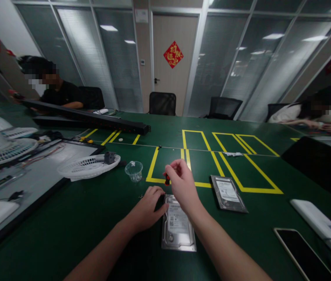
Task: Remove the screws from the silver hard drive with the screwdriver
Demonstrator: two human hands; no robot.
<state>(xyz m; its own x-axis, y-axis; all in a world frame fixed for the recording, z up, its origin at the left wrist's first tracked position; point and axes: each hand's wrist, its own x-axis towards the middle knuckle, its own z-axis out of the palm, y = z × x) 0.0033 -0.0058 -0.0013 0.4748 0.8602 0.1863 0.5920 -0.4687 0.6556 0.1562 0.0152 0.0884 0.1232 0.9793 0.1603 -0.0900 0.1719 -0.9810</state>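
A silver hard drive (pixel 178 230) with a white label lies flat on the green table in front of me. My left hand (pixel 149 207) is at its upper left corner, thumb on the edge and fingers curled at the far end, holding it. Above the drive's far end, my right hand (pixel 181 181) pinches a small red and black screwdriver (pixel 167 179), held roughly upright; its tip is too fine to make out. A few tiny screw-like bits (pixel 141 196) lie left of my left hand. A second hard drive (pixel 229 193) rests to the right.
A clear plastic cup (pixel 134 171) and white fan grille (pixel 89 167) stand left, near a large flat panel (pixel 36 171). Yellow tape (pixel 180 183) marks the table. A phone (pixel 303 253) and white device (pixel 320 224) lie right. Two people sit across the table, beyond a long black bar (pixel 95 117).
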